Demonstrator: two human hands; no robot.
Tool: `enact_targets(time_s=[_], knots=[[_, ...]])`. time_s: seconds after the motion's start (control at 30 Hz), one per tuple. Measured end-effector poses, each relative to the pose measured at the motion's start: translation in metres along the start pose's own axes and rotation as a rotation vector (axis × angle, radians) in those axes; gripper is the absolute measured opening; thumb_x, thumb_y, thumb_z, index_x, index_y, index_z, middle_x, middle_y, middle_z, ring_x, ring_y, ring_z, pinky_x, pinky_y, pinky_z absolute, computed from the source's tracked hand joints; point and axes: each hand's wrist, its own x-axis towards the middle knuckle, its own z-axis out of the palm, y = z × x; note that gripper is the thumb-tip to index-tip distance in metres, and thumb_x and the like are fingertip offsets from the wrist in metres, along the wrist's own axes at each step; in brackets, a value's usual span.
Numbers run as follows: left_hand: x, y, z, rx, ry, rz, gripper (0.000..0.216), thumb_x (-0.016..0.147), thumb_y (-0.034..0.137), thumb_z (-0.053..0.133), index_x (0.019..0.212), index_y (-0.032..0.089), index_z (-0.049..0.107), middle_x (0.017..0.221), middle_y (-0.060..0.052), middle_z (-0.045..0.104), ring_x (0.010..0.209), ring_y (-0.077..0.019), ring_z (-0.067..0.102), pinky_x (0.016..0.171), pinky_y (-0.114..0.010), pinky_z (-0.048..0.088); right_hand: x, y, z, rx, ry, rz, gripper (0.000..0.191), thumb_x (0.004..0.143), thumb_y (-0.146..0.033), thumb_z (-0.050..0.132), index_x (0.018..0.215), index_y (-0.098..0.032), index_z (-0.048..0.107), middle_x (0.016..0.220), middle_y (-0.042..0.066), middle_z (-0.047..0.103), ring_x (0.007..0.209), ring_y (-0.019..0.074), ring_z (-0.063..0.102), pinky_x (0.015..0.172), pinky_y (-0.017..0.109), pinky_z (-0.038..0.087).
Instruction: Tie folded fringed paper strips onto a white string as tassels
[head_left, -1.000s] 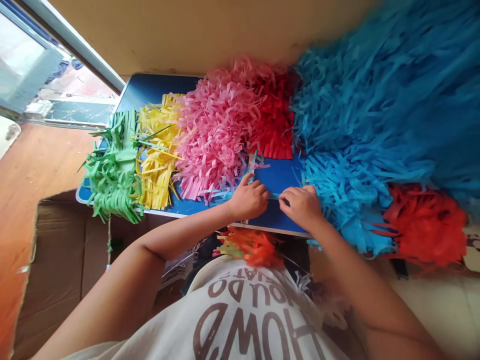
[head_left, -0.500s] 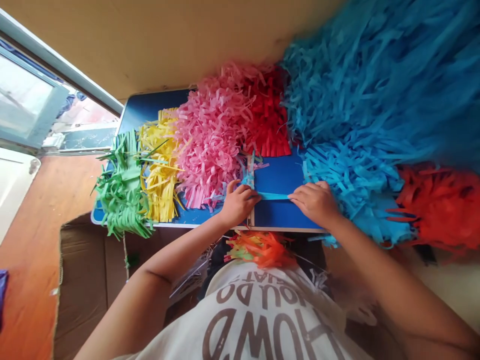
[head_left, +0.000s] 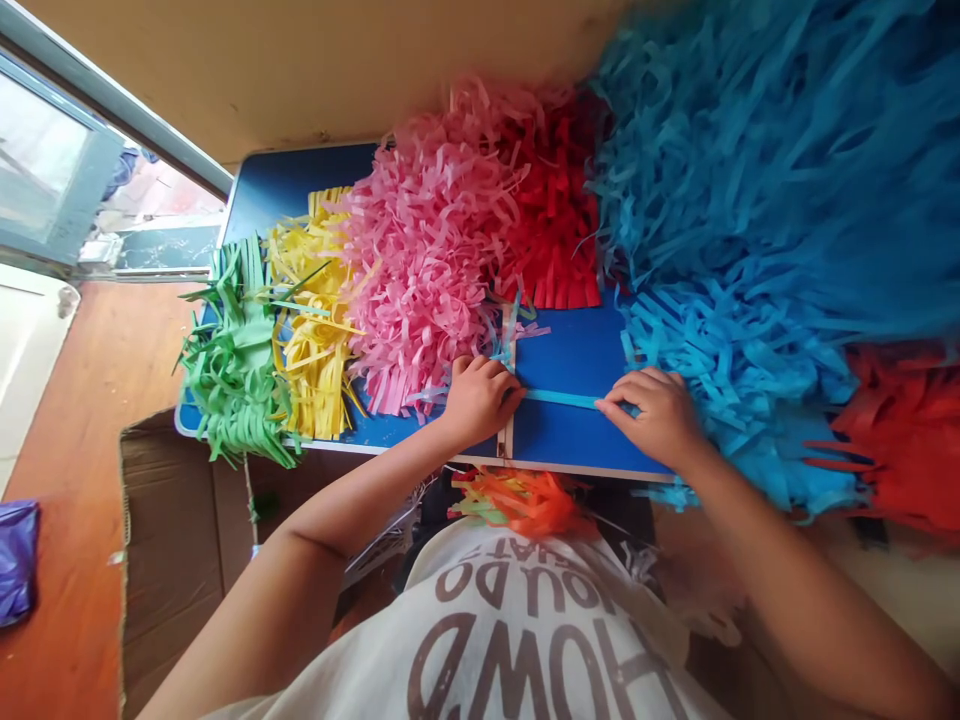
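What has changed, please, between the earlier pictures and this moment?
The left hand and right hand have moved apart, leftward and rightward, so more of the blue strip shows between them. Both still hold it. The green paper, yellow paper and pink paper stayed in place on the table.

A narrow, light-blue strip is running almost straight from left to right over the near half of the darker blue tabletop, lying roughly parallel to its near edge. It is looking flat and taut, with its left part disappearing under the left fingers and its right end being pinched by the right fingers. It is perhaps hovering just above the surface, though contact is hard to judge.
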Motion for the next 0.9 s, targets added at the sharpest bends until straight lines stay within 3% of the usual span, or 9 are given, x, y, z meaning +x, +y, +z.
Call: enact_targets(time_s=[0.23, 0.4, 0.5, 0.63, 0.8, 0.9], knots=[[0.01, 0.006, -0.01, 0.073, -0.1, -0.008, 0.026, 0.095, 0.038, 0.054, 0.085, 0.019, 0.069, 0.086, -0.007, 0.068, 0.09, -0.0255, 0.058, 0.08, -0.043, 0.033, 0.005, 0.0, 0.0, -0.01, -0.083, 0.043, 0.024, 0.086, -0.029, 0.067, 0.064, -0.023, 0.061, 0.074, -0.001, 0.068, 0.077, 0.0191, 0.057, 0.072, 0.034, 0.031], [0.011, 0.004, -0.007, 0.105, -0.035, 0.021, 0.021, 0.094, 0.037, 0.059, 0.091, 0.019, 0.068, 0.087, -0.007, 0.068, 0.087, -0.0257, 0.057, 0.079, -0.043, 0.033, 0.012, -0.008, -0.006, -0.088, -0.122, 0.073, 0.018, 0.086, -0.03, 0.065, 0.07, -0.022, 0.062, 0.076, 0.0, 0.068, 0.078, 0.0192, 0.055, 0.071, 0.035, 0.028], [0.009, 0.003, -0.007, 0.152, 0.057, 0.177, 0.015, 0.097, 0.031, 0.055, 0.103, 0.026, 0.069, 0.102, -0.005, 0.069, 0.097, -0.0254, 0.056, 0.089, -0.046, 0.032, 0.016, -0.025, -0.013, -0.203, -0.134, -0.053, 0.011, 0.088, -0.02, 0.06, 0.082, -0.022, 0.068, 0.088, 0.002, 0.072, 0.086, 0.0207, 0.055, 0.076, 0.038, 0.027], [0.006, 0.002, -0.007, 0.19, 0.067, 0.425, 0.022, 0.1, 0.027, 0.049, 0.094, 0.028, 0.071, 0.1, -0.002, 0.07, 0.101, -0.0231, 0.054, 0.096, -0.046, 0.029, 0.017, -0.044, -0.013, -0.308, -0.131, -0.236, 0.017, 0.091, -0.017, 0.055, 0.081, -0.02, 0.069, 0.092, 0.004, 0.073, 0.096, 0.0226, 0.053, 0.087, 0.042, 0.025], [0.007, 0.006, 0.003, 0.223, 0.12, 0.464, 0.027, 0.098, 0.026, 0.046, 0.084, 0.021, 0.068, 0.086, -0.003, 0.068, 0.095, -0.0217, 0.054, 0.094, -0.043, 0.032, 0.024, -0.036, 0.0, -0.308, -0.089, -0.324, 0.025, 0.095, -0.018, 0.05, 0.076, -0.018, 0.067, 0.084, 0.003, 0.072, 0.087, 0.0191, 0.054, 0.09, 0.04, 0.025], [0.011, 0.008, 0.009, 0.248, 0.161, 0.44, 0.032, 0.1, 0.032, 0.044, 0.082, 0.02, 0.067, 0.082, -0.003, 0.066, 0.093, -0.0212, 0.054, 0.09, -0.042, 0.032, 0.029, -0.027, 0.003, -0.274, -0.072, -0.285, 0.023, 0.093, -0.019, 0.052, 0.074, -0.019, 0.066, 0.081, 0.003, 0.072, 0.083, 0.0179, 0.055, 0.088, 0.039, 0.025]])
